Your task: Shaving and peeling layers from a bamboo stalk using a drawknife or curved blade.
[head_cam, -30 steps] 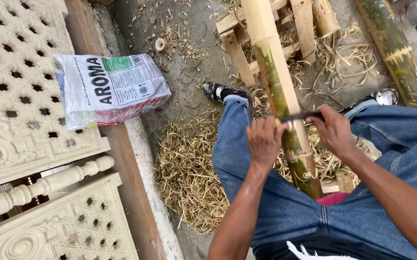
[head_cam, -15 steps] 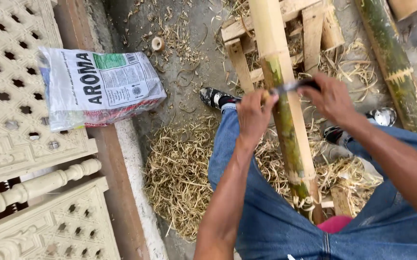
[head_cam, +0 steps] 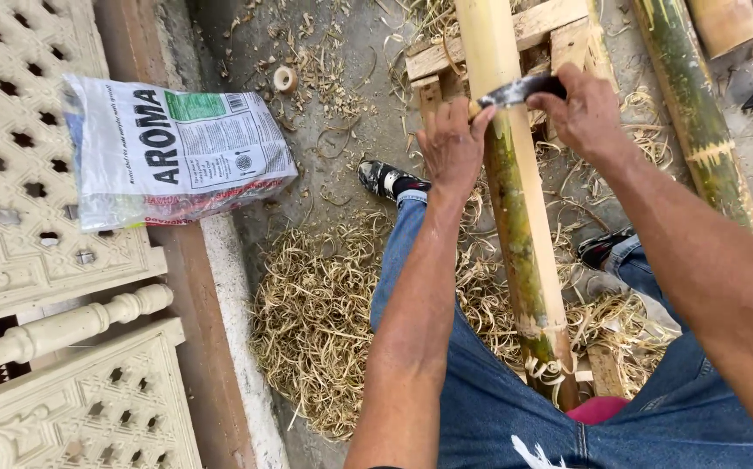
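Observation:
A thick bamboo pole (head_cam: pixel 515 217) runs from between my knees up over a wooden rack (head_cam: pixel 559 35). Its upper part is scraped pale yellow; green skin remains lower down. A dark curved blade (head_cam: pixel 520 89) lies across the pole. My left hand (head_cam: pixel 453 143) grips the blade's left end and my right hand (head_cam: pixel 583 108) grips its right end, one on each side of the pole. Curled shavings cling to the pole near its base (head_cam: pixel 550 369).
A heap of straw-coloured shavings (head_cam: pixel 324 321) covers the ground by my left leg and shoe (head_cam: pixel 385 178). A printed plastic bag (head_cam: pixel 168 156) lies on cream carved panels (head_cam: pixel 20 217). A second green bamboo pole (head_cam: pixel 698 113) lies at the right.
Both hands and the blade have moved up the pole, away from my body, from near the knees to close to the wooden rack. My arms are more stretched out.

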